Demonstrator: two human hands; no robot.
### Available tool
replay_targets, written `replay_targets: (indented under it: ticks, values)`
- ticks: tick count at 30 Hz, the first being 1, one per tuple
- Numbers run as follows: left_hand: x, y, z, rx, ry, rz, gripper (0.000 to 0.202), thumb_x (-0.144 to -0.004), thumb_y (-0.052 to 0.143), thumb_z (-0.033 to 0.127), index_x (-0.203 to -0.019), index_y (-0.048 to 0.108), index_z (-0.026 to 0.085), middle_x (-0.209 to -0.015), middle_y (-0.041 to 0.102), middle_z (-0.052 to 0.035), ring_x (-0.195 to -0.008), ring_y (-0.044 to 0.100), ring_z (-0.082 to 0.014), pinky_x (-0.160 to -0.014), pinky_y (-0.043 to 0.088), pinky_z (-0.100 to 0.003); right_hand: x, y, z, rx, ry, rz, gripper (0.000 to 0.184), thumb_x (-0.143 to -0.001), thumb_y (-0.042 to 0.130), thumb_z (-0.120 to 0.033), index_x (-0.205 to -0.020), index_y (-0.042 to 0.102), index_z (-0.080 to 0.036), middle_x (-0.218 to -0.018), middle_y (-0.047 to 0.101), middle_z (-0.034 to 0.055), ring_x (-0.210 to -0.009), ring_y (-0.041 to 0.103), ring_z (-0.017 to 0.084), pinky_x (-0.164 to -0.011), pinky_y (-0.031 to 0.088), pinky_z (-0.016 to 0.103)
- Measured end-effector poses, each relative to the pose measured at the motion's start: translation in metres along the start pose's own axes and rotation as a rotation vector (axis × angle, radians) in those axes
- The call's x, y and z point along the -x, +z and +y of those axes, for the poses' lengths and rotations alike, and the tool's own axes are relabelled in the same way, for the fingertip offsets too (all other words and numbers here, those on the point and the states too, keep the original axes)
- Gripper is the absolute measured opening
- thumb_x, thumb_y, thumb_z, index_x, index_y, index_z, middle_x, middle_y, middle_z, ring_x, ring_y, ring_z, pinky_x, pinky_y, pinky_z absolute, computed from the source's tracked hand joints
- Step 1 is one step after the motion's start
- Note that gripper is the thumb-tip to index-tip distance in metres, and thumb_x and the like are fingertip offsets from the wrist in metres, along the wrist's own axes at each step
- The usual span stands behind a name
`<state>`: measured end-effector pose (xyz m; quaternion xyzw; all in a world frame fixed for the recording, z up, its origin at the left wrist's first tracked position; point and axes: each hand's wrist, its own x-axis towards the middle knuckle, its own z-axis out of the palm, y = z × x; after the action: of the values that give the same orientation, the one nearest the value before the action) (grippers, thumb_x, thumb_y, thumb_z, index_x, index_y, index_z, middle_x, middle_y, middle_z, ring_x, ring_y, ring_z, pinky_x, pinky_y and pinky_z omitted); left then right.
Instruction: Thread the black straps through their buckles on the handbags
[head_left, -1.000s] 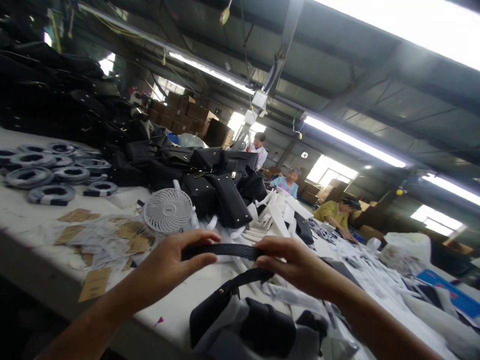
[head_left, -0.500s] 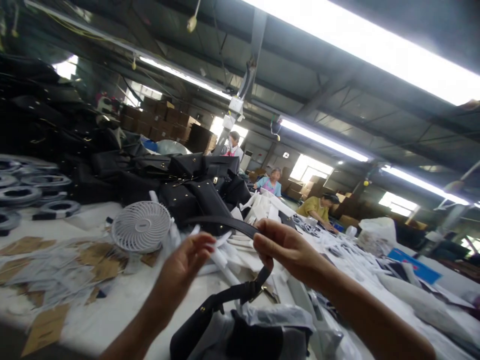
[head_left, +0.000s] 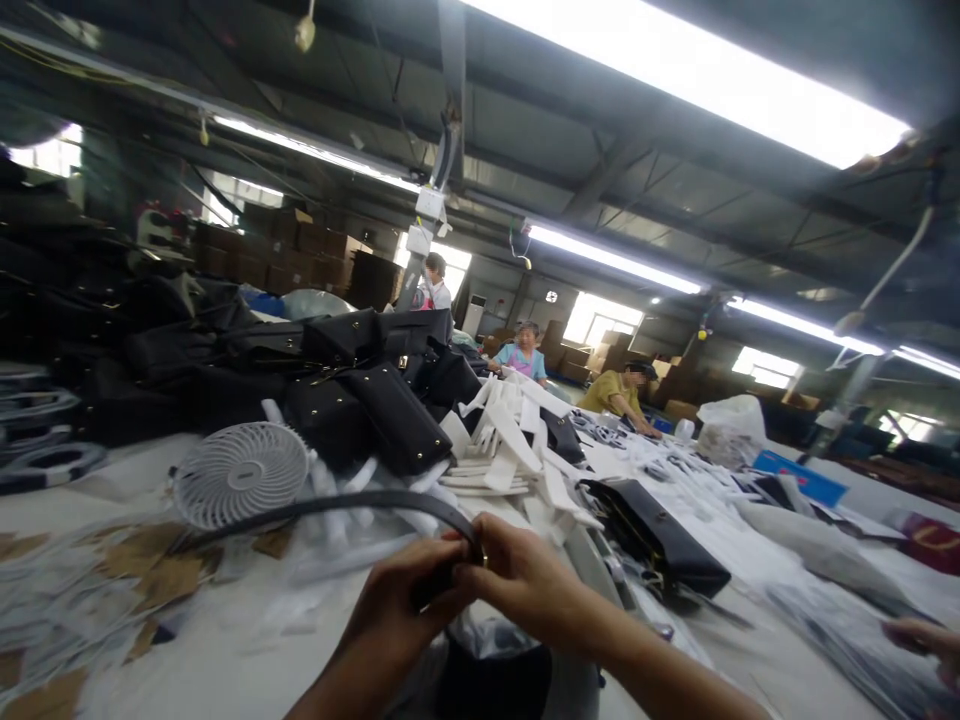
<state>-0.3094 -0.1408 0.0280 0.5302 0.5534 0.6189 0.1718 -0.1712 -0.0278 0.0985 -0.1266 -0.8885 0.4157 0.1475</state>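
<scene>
A long black strap [head_left: 360, 500] arcs over the table from the left and ends between my two hands. My right hand [head_left: 525, 585] pinches the strap near its end, where a small gold-coloured metal piece glints. Close against it, my left hand [head_left: 405, 610] is closed round a dark section of the strap, its fingertips partly hidden. Below both hands stands a black bag [head_left: 495, 685], with clear plastic [head_left: 495, 635] at its top; my forearms cover much of it.
A white round fan [head_left: 241, 475] stands left, by brown cards and plastic packets. Black bags [head_left: 394, 415] pile up behind, next to white strips [head_left: 510, 430]. Another black bag [head_left: 660, 535] lies right. A co-worker's hand [head_left: 926, 635] shows at the right edge; several people work farther back.
My left hand has moved right, from open and apart to closed beside my right hand on the strap. The view has shifted; a black bag and another person's hand now show at right.
</scene>
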Motion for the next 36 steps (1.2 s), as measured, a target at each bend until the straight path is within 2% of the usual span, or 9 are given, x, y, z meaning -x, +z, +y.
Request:
replay_targets:
  ticks: [2,6,13,15,18,22,28,32,36]
  values:
    - [0.004,0.000,-0.002,0.008,-0.081,0.011,0.025,-0.081,0.074,0.040,-0.102,0.075,0.028,-0.103,0.076,-0.0029,-0.094,0.070,-0.0247,-0.083,0.055,-0.030,0.000,0.000,-0.004,0.152,0.003,-0.012,0.010,-0.084,0.066,-0.023,-0.087,0.058,-0.018,-0.071,0.054,-0.0053,-0.064,0.048,0.010,-0.055,0.033,0.020]
    - [0.015,-0.005,-0.010,0.028,-0.230,0.083,0.030,-0.076,0.076,0.042,-0.102,0.075,0.028,-0.105,0.076,-0.0029,-0.102,0.069,-0.0277,-0.090,0.056,-0.034,-0.002,-0.007,-0.018,0.265,-0.005,-0.044,0.008,-0.081,0.066,-0.019,-0.087,0.060,-0.019,-0.070,0.056,-0.0050,-0.064,0.047,0.010,-0.055,0.031,0.020]
    - [0.032,-0.019,-0.028,0.128,-0.174,0.115,0.027,-0.077,0.076,0.033,-0.103,0.073,0.025,-0.105,0.075,-0.0038,-0.101,0.069,-0.0244,-0.093,0.055,-0.032,-0.003,-0.005,-0.018,0.254,-0.017,-0.044,0.011,-0.086,0.064,-0.028,-0.082,0.061,-0.018,-0.066,0.052,-0.0047,-0.062,0.045,0.010,-0.055,0.031,0.022]
    - [0.035,-0.020,-0.030,0.152,-0.176,0.133,0.027,-0.077,0.076,0.032,-0.103,0.073,0.025,-0.107,0.075,-0.0033,-0.104,0.068,-0.0240,-0.096,0.053,-0.031,-0.005,-0.004,-0.016,0.208,-0.010,-0.038,0.012,-0.085,0.065,-0.028,-0.081,0.061,-0.017,-0.067,0.054,-0.0037,-0.064,0.047,0.011,-0.057,0.033,0.022]
    - [0.035,-0.019,-0.026,0.140,-0.168,0.129,0.026,-0.077,0.077,0.032,-0.103,0.073,0.026,-0.107,0.075,-0.0034,-0.102,0.069,-0.0234,-0.093,0.054,-0.030,-0.014,-0.005,-0.021,-0.098,0.024,-0.104,0.022,-0.079,0.074,-0.033,-0.085,0.063,-0.016,-0.079,0.063,0.0005,-0.077,0.057,0.016,-0.070,0.043,0.025]
    - [0.032,-0.015,-0.018,0.139,-0.141,0.107,0.025,-0.077,0.076,0.029,-0.101,0.075,0.024,-0.105,0.075,-0.0045,-0.100,0.069,-0.0239,-0.091,0.053,-0.031,-0.043,-0.013,-0.058,-0.413,0.071,-0.255,0.037,-0.071,0.083,-0.040,-0.086,0.063,-0.013,-0.081,0.064,0.0017,-0.075,0.058,0.014,-0.072,0.044,0.025]
    - [0.033,-0.014,-0.014,0.177,-0.194,0.128,0.026,-0.077,0.075,0.030,-0.102,0.075,0.024,-0.110,0.074,-0.0049,-0.105,0.067,-0.0245,-0.096,0.049,-0.033,-0.091,-0.040,-0.133,-0.602,-0.213,-0.241,0.030,-0.080,0.078,-0.041,-0.093,0.065,-0.017,-0.079,0.053,-0.0036,-0.065,0.050,0.008,-0.068,0.047,0.024]
    - [0.034,-0.012,-0.015,0.203,-0.216,0.172,0.028,-0.075,0.075,0.029,-0.102,0.074,0.024,-0.107,0.075,-0.0049,-0.103,0.068,-0.0246,-0.095,0.050,-0.033,-0.093,-0.048,-0.159,-0.539,-0.370,-0.212,0.029,-0.096,0.060,-0.042,-0.114,0.065,-0.020,-0.081,0.052,-0.0031,-0.064,0.045,0.008,-0.063,0.044,0.022]
    - [0.032,-0.007,-0.020,0.221,-0.225,0.216,0.029,-0.072,0.075,0.029,-0.101,0.074,0.022,-0.105,0.076,-0.0057,-0.103,0.068,-0.0259,-0.094,0.052,-0.034,-0.076,-0.036,-0.162,-0.418,-0.372,-0.275,0.045,-0.101,0.041,-0.054,-0.134,0.051,-0.024,-0.079,0.055,-0.0024,-0.057,0.041,0.008,-0.053,0.038,0.020]
